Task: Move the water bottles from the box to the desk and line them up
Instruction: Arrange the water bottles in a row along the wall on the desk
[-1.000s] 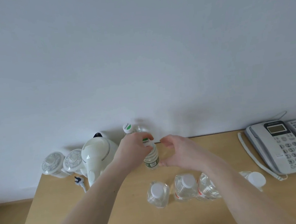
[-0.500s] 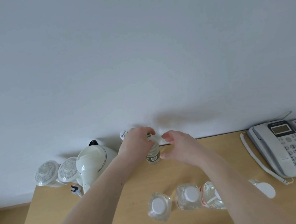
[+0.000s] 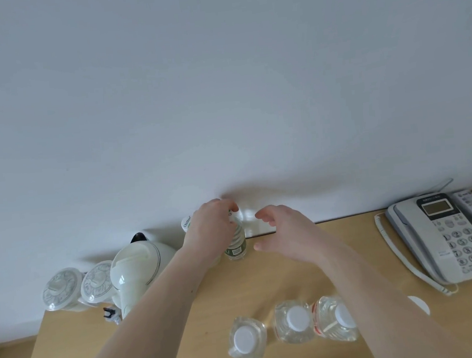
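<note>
Kettle beside left hand gripping green-label bottle, right hand spread empty, phone right

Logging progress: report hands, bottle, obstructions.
Left hand grips green-label bottle near wall. Right hand open beside it. Three bottles lined up in front. Kettle close left.

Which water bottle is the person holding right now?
The green-labelled bottle at the back by the wall: the left hand grips its top. The three white-capped bottles in the front row stand untouched.
</note>
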### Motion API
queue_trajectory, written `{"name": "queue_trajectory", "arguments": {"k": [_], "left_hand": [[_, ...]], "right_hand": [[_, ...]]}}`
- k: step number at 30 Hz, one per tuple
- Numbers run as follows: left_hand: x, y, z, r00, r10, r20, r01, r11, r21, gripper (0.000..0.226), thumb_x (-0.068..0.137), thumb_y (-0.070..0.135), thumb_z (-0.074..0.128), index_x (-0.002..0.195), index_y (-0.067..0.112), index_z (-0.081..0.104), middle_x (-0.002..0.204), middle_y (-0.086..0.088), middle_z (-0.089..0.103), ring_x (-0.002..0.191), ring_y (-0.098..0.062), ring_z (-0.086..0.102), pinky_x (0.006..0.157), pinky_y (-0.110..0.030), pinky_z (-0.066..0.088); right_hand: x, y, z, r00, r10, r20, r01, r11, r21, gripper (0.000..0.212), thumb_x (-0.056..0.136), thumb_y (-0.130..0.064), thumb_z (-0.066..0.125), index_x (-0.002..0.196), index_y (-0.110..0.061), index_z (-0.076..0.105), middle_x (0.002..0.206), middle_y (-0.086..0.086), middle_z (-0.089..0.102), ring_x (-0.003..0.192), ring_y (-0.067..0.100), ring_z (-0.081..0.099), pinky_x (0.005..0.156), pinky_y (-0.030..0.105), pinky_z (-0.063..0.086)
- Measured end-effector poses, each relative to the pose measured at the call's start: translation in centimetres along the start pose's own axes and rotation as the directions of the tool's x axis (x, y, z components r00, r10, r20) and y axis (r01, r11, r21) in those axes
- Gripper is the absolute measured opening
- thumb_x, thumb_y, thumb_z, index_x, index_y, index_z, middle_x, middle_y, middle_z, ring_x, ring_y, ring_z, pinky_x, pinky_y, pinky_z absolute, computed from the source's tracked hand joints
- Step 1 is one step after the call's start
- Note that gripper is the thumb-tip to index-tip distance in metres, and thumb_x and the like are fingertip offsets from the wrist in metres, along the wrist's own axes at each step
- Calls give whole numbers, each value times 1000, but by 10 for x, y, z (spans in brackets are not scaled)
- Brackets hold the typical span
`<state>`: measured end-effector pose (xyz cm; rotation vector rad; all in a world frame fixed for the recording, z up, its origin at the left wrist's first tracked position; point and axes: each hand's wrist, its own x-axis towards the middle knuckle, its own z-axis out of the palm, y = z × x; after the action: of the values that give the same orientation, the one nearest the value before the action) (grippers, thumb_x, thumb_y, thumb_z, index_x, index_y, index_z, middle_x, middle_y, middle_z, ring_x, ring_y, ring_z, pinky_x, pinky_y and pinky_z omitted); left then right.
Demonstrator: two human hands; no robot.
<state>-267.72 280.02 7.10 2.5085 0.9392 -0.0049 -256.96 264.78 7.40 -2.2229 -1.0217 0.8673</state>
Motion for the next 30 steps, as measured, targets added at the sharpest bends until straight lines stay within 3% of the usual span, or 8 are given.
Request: {"name": "queue_trajectory", "arguments": {"k": [3, 6, 9, 12, 16, 21, 25, 30], "left_hand": [[-7, 2, -5, 999, 9, -36, -10, 1000, -23, 39, 91, 12, 56, 126, 26, 65, 126, 6, 61, 112, -18, 58, 81, -27, 39], [-27, 3, -11, 990, 79, -117, -90, 992, -93, 37, 92, 23, 66, 128, 28, 64, 132, 12, 56, 123, -13, 51, 98, -28, 40], [-50, -1, -13, 979, 102, -176, -133, 975, -177, 34, 90, 31, 71, 124, 32, 65, 123, 21, 54, 115, -4, 50, 90, -17, 36], [-70, -2, -11, 992, 66, -104, -88, 972, -220, 39, 88, 41, 73, 125, 34, 65, 119, 23, 56, 101, 5, 49, 79, -8, 34], [-94, 1, 1, 999, 45, -2, -44, 962, -270, 42, 88, 43, 74, 127, 30, 66, 125, 18, 65, 114, -1, 57, 92, -19, 40], [-116, 1, 13, 999, 17, 33, -6, 956, -293, 40, 88, 41, 75, 126, 32, 66, 122, 21, 66, 107, 5, 55, 89, -12, 38], [-131, -1, 20, 996, -1, 88, 26, 959, -282, 42, 89, 41, 74, 128, 32, 63, 118, 18, 67, 114, -1, 60, 102, -25, 45], [-151, 0, 24, 988, -20, 154, 57, 968, -243, 37, 93, 47, 67, 126, 31, 64, 120, 15, 68, 113, -4, 61, 104, -33, 47]], "right_hand": [[-9, 0, -4, 1000, -3, 15, 3, 1000, -19, 69, 81, -39, 78, 143, -30, 47, 140, -10, 49, 124, 8, 50, 89, 23, 42], [-21, 1, -6, 999, 0, 47, 1, 1000, -24, 71, 79, -41, 79, 142, -33, 47, 139, -12, 49, 122, 7, 51, 88, 24, 43], [-34, 0, -5, 996, -8, 88, 13, 998, -60, 72, 79, -39, 80, 142, -34, 47, 140, -14, 49, 120, 6, 53, 84, 21, 43], [-45, -4, -3, 993, -24, 112, 35, 995, -93, 74, 79, -38, 82, 143, -33, 47, 140, -10, 51, 117, 9, 56, 81, 21, 45], [-55, -9, 4, 990, -29, 141, 45, 993, -112, 74, 77, -37, 83, 143, -31, 48, 139, -9, 53, 117, 11, 57, 89, 28, 50], [-71, -8, 12, 982, -16, 187, 39, 992, -120, 73, 77, -41, 81, 141, -33, 48, 136, -11, 54, 116, 9, 57, 88, 27, 49], [-84, -5, 14, 977, -12, 213, 44, 989, -144, 67, 77, -42, 80, 138, -37, 52, 136, -12, 56, 120, 8, 55, 86, 27, 42], [-99, -1, 19, 965, -16, 264, 64, 983, -174, 61, 77, -42, 82, 133, -40, 58, 139, -9, 56, 117, 8, 56, 80, 25, 39]]}}
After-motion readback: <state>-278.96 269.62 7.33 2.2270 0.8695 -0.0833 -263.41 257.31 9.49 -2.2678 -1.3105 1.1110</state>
